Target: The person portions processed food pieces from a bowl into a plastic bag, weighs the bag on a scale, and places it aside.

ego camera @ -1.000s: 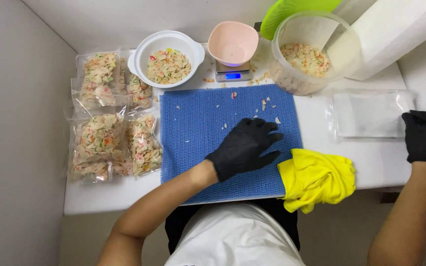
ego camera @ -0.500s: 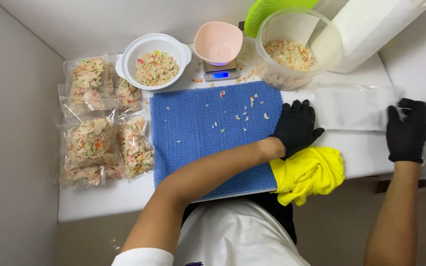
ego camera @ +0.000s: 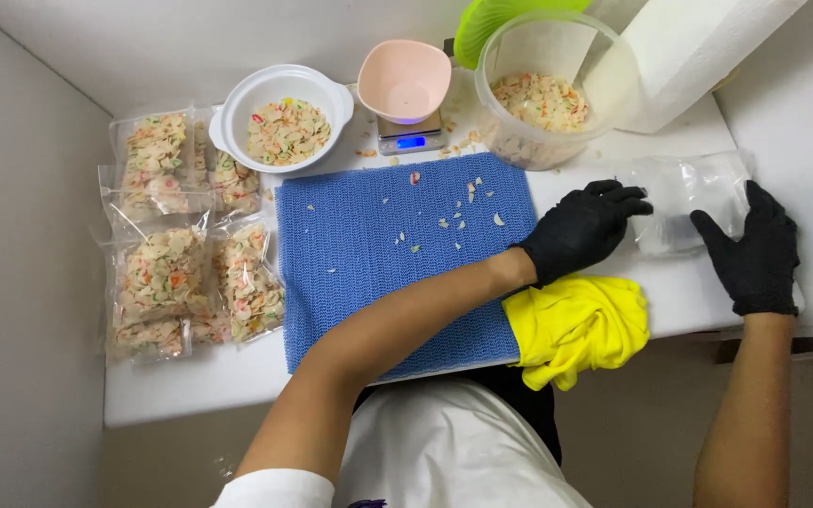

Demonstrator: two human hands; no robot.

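White table [ego camera: 190,386] — both hands [ego camera: 583,229] on clear bags [ego camera: 693,193]; edges indistinct.

left hand [ego camera: 583,229] off blue mat [ego camera: 369,273] now, moved right onto clear bags [ego camera: 693,193]. right hand [ego camera: 753,249] slid in from tabletop edge, fingers on same bags.

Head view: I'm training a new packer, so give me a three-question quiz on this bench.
1. True or false: both hands wear black gloves.
2. What sits on the scale? A) pink bowl B) white bowl C) yellow cloth
3. What lies between the hands?

Key: 1 true, the right hand too. 2 A. 3 An empty clear bag that both hands touch; a grip cannot be told.
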